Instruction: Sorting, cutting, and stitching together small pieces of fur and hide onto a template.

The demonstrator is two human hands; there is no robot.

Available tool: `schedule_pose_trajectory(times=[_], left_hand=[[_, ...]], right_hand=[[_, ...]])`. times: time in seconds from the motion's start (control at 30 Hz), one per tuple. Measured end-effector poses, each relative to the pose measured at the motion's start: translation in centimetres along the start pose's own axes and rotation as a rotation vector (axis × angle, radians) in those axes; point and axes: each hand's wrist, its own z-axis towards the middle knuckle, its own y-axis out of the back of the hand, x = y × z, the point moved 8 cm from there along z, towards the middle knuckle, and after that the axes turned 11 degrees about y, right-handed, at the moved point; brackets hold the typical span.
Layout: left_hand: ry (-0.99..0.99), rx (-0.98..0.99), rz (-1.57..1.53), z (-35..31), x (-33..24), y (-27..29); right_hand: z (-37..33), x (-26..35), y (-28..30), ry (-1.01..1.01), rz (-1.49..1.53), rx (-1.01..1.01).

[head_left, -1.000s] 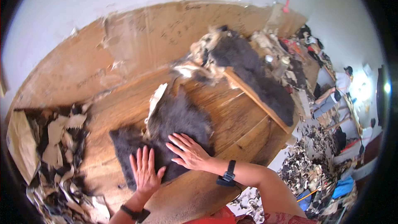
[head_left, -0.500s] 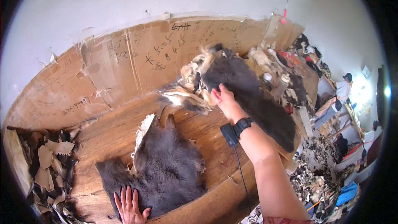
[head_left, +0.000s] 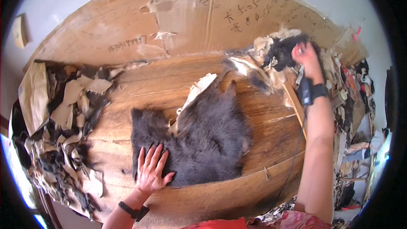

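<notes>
A dark brown fur pelt lies fur side up on the wooden table, with a pale strip along its upper notch. My left hand rests flat on the pelt's lower left part, fingers spread. Far to the right, my right hand is raised over a heap of dark fur and pale furry scraps. Its fingers are curled closed and slightly blurred, so what they hold is not clear. A black strap and box sit at the right wrist.
Leather and fur offcuts pile up at the table's left end. A wooden strip lies beside my right forearm. Tall cardboard lines the table's back edge. More scraps lie beyond the right side.
The view has swung left. My right hand has moved farther back, and the large dark fur under it no longer stretches toward me; the wooden strip shows there. My left hand stays on the pelt.
</notes>
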Motion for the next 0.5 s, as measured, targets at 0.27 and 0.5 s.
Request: schedule_pose_trajectory(times=[0.27,0.5], left_hand=[[-0.021,-0.030,0.002,-0.7,0.0,0.4],[-0.203,-0.144,-0.224,-4.3,-2.3,1.7]], right_hand=[[-8.6,-5.1,-24.0,0.203,-0.014,0.062],[-40.2,-24.5,-27.2,-0.511,-0.893,1.028]])
